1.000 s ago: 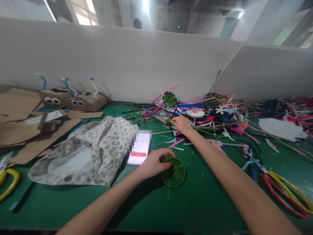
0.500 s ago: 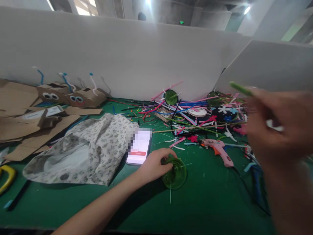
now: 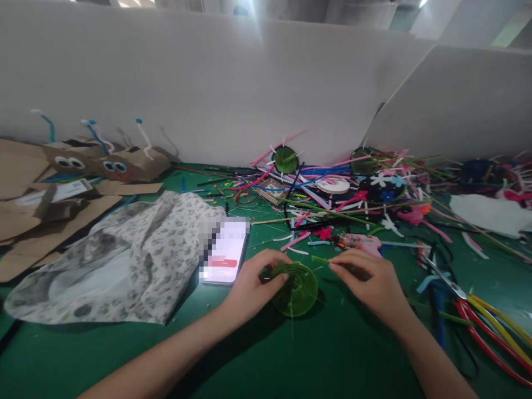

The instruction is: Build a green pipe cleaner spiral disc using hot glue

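Observation:
My left hand point(image 3: 261, 275) pinches the upper left rim of a round green coil of pipe cleaner point(image 3: 302, 293), tilted just above the table, with thin glue-like strands trailing from it. Between the thumb and fingertips of my right hand point(image 3: 369, 280) is a short piece of green pipe cleaner point(image 3: 319, 260), its free end pointing left, close to the coil's upper right rim. A pink glue gun point(image 3: 368, 244) lies behind my right hand, which partly hides it. Left of the coil, a lit phone point(image 3: 226, 252) lies near my left hand.
A patterned cloth point(image 3: 141, 260) and cardboard pieces point(image 3: 78, 216) lie left, with two cardboard figures point(image 3: 135, 166) behind. Pipe cleaners point(image 3: 324, 194) are heaped along the back panel point(image 3: 199, 94). Red-handled pliers point(image 3: 477, 318) and yellow handles lie right on the green table point(image 3: 324, 360).
My right hand has come down and left from its raised position, bringing the green pipe cleaner piece beside the coil. My left hand still grips the coil. The view has shifted slightly.

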`<state>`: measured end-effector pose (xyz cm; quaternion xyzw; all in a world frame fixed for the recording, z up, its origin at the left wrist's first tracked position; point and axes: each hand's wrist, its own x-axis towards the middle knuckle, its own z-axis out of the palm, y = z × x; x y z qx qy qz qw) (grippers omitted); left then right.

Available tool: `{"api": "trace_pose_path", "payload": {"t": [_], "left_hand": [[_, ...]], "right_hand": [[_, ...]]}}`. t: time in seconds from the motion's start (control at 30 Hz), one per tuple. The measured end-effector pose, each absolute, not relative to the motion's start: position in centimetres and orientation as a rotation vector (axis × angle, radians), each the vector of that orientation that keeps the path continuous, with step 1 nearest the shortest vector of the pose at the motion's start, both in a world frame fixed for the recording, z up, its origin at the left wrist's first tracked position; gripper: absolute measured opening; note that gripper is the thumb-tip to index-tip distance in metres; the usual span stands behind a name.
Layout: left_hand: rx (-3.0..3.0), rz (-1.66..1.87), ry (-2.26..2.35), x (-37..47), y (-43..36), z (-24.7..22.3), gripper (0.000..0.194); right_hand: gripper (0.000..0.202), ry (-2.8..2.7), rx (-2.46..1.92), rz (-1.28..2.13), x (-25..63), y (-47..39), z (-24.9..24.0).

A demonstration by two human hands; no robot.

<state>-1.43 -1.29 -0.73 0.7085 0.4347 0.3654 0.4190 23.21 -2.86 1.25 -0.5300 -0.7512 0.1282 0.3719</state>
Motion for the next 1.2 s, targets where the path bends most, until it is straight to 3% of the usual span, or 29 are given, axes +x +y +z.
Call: {"api": "trace_pose_path", "payload": {"t": [0.17, 0.5, 1.2], "left_hand": [[1.823, 0.960, 1.065, -1.2, -1.5, -0.6, 0.017], [1.984, 0.984, 1.054, -1.3, -1.7, -0.9, 0.023], [2.130, 1.083, 0.925, -1.3, -1.8, -0.7, 0.029]], "right_hand": [[0.011, -1.912, -1.322, 0.508, 22.5, -3.4, 1.6], [0.011, -1.905, -1.274, 0.512, 22.5, -4.0, 1.9], [0.017, -2.014, -1.115, 0.258, 22.4, -4.1, 2.3]]}}
